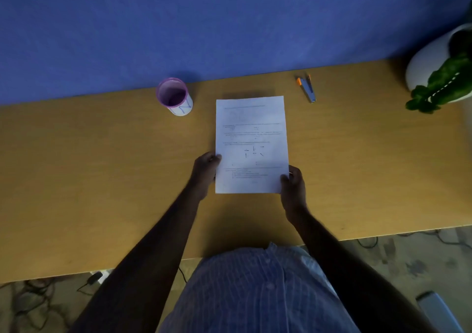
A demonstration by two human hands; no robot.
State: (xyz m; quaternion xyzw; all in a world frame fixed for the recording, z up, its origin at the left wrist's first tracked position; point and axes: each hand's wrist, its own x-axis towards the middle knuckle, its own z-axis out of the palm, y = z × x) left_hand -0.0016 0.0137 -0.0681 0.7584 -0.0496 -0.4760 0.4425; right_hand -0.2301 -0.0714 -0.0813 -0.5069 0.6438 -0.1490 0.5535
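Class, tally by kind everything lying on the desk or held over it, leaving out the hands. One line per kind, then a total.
Printed paper, gripped by the left hand and the right hand: 1
Purple-rimmed cup: 1
Stapler: 1
Potted plant: 1
Total: 4

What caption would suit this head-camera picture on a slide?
The left hand and right hand grip a printed sheet at a wooden desk, purple-rimmed cup and stapler beyond.
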